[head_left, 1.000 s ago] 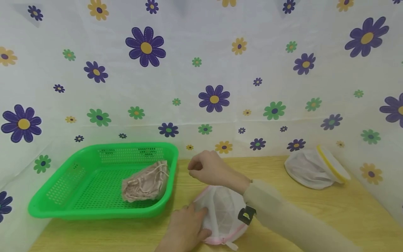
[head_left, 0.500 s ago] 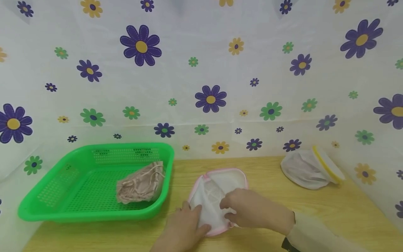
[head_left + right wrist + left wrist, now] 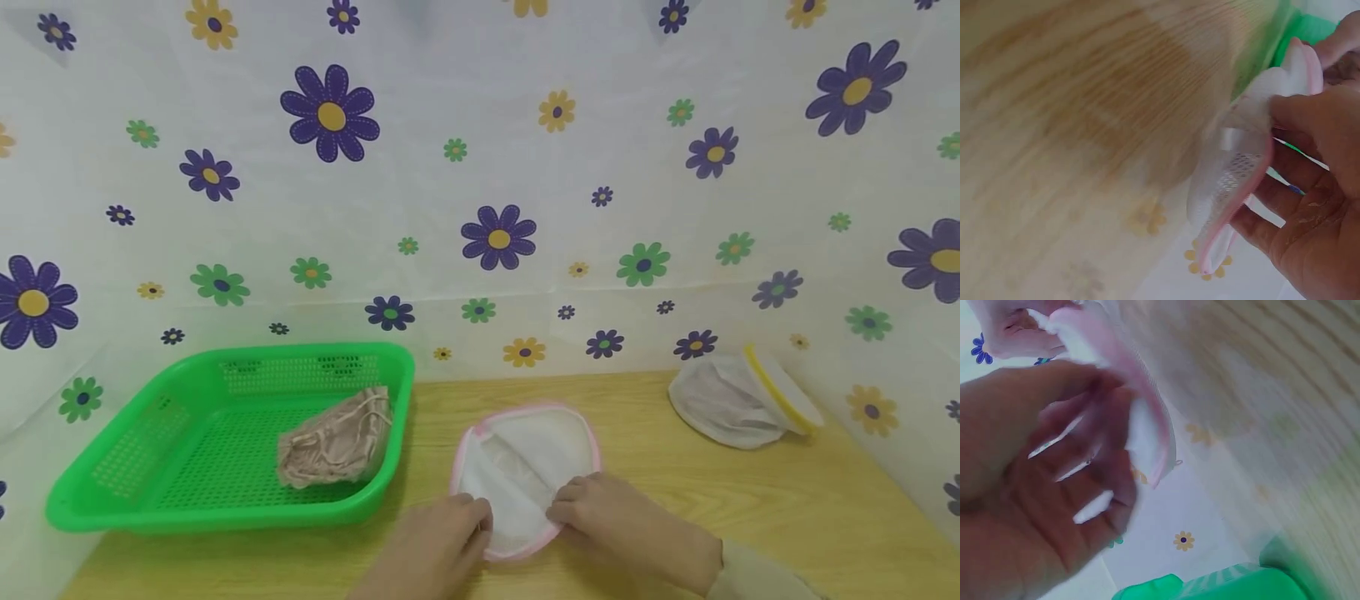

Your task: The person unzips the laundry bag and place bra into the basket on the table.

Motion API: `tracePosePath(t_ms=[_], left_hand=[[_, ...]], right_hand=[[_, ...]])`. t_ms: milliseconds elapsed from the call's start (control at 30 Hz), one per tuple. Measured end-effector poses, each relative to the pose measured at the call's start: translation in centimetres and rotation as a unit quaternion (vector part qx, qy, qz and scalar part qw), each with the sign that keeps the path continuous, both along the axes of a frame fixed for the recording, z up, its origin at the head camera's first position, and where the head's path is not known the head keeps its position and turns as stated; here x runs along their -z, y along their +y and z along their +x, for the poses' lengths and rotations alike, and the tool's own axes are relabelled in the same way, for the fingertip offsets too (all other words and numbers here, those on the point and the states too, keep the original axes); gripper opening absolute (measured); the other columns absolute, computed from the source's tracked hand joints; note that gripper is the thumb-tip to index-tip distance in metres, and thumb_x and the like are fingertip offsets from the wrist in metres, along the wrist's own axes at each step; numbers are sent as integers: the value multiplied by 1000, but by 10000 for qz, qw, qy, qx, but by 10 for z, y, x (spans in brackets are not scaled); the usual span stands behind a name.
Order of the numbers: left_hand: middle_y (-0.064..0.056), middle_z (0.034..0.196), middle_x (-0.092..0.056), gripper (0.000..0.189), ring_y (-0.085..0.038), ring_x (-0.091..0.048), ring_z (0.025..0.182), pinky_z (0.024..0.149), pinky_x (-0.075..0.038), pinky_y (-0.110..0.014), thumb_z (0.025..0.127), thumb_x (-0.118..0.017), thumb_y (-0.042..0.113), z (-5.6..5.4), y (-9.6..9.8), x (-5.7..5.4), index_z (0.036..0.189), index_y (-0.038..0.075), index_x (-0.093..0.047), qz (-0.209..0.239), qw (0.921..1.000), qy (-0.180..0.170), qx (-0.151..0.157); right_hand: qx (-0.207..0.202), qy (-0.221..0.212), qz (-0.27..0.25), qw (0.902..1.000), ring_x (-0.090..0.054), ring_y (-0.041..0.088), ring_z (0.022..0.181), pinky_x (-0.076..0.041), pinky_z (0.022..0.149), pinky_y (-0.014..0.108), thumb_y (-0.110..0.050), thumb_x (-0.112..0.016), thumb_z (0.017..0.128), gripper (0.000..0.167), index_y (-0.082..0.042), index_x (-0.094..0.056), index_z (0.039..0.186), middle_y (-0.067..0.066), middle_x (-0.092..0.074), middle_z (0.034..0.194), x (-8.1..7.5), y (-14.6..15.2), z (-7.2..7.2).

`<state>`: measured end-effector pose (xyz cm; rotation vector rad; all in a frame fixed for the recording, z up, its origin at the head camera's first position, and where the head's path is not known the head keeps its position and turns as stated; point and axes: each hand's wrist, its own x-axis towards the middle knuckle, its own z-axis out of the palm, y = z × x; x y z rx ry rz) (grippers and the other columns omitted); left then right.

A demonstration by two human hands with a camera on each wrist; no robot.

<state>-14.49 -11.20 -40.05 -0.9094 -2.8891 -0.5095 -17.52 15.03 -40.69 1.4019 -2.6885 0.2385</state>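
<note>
A white mesh laundry bag (image 3: 504, 500) with pink trim lies in front of me on the wooden table, its near edge lifted. My left hand (image 3: 438, 542) pinches that edge on the left, thumb and fingertips together, in the head and left wrist views. On the right, my right hand (image 3: 618, 521) grips the same rim, and the right wrist view has its thumb and fingers either side of the pink trim (image 3: 1254, 178). A pale strip runs slantwise across the bag's top. What the bag holds, if anything, cannot be made out.
At the left stands a green plastic basket (image 3: 225, 518) with a crumpled beige cloth item (image 3: 341, 442) in it. Back right, another white mesh bag (image 3: 723, 404) with a yellow rim lies on the table (image 3: 697, 475). A flower-printed sheet (image 3: 435, 108) hangs behind.
My right hand has come down from above the bag, across its top, to its near right edge. My left hand has gone from resting flat on the bag to pinching its near edge.
</note>
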Motion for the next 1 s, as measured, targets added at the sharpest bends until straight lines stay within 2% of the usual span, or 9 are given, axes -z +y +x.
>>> tracePosePath(t_ms=[133, 267, 433, 533, 667, 767, 867, 933, 1000], left_hand=[[15, 71, -53, 12, 7, -41, 61, 55, -35, -10, 92, -72, 19, 4, 5, -8, 86, 22, -62, 982, 9900, 1016, -5], [17, 67, -53, 20, 11, -40, 60, 56, -33, -3, 85, -78, 17, 7, 6, -13, 80, 22, -59, 1653, 9703, 1731, 344], [15, 81, -63, 10, 4, -54, 71, 67, -43, -8, 86, -77, 23, 7, 4, -9, 87, 22, -67, 1147, 9815, 1355, 720], [9, 98, -65, 19, -3, -59, 82, 73, -49, -16, 89, -77, 29, 6, 6, -3, 103, 19, -70, 711, 9887, 941, 924], [6, 120, -62, 41, -11, -60, 106, 85, -54, -29, 88, -78, 38, 6, 16, 3, 122, 20, -65, 275, 9922, 830, 885], [6, 121, -63, 39, -14, -60, 112, 86, -54, -34, 87, -79, 34, 4, 26, 3, 121, 22, -64, 71, 9878, 1404, 663], [8, 112, -66, 27, -12, -62, 105, 83, -55, -31, 86, -79, 24, 2, 33, 1, 110, 23, -66, 201, 9799, 1914, 519], [9, 104, -67, 20, -10, -63, 99, 81, -55, -27, 87, -78, 19, 0, 35, 0, 103, 23, -67, 340, 9786, 1957, 533], [11, 99, -66, 16, -8, -61, 93, 79, -53, -24, 88, -77, 19, -1, 35, 1, 99, 23, -67, 423, 9808, 1814, 582]], right_hand=[[123, -1292, -993, 9865, -52, -5, 76, -51, 71, 17, -16, -63, 101, 12, -17, -72, 92, -15, -63, 83, 2, 2, -1], [369, -2642, -1750, 9477, -42, -7, 60, -42, 56, 15, -28, -52, 107, 31, -16, -68, 84, -17, -49, 69, 2, 6, -1], [719, -3632, -2420, 8969, -35, -5, 49, -31, 46, 15, -27, -52, 107, 33, -11, -70, 84, -7, -70, 70, 2, 7, -3], [665, -4002, -2766, 8712, -54, -3, 59, -45, 56, 15, -20, -51, 107, 29, -3, -69, 93, 6, -77, 86, 1, 8, -5], [731, -4767, -3307, 8112, -72, 10, 97, -59, 85, 23, -20, -45, 109, 35, 11, -63, 114, 20, -74, 107, -4, 8, -7], [1062, -5301, -3641, 7584, -71, 12, 104, -59, 86, 23, -26, -47, 109, 43, 13, -58, 126, 18, -72, 117, -8, 8, -7], [1329, -5603, -3830, 7223, -71, 11, 102, -59, 83, 21, -30, -50, 108, 45, 10, -58, 127, 12, -73, 115, -11, 8, -6], [1362, -5631, -3848, 7185, -72, 13, 101, -60, 82, 22, -28, -52, 107, 42, 10, -59, 124, 10, -73, 112, -11, 9, -5], [1417, -5533, -3823, 7264, -73, 15, 98, -61, 81, 25, -25, -55, 106, 37, 10, -60, 119, 10, -74, 108, -11, 10, -4]])
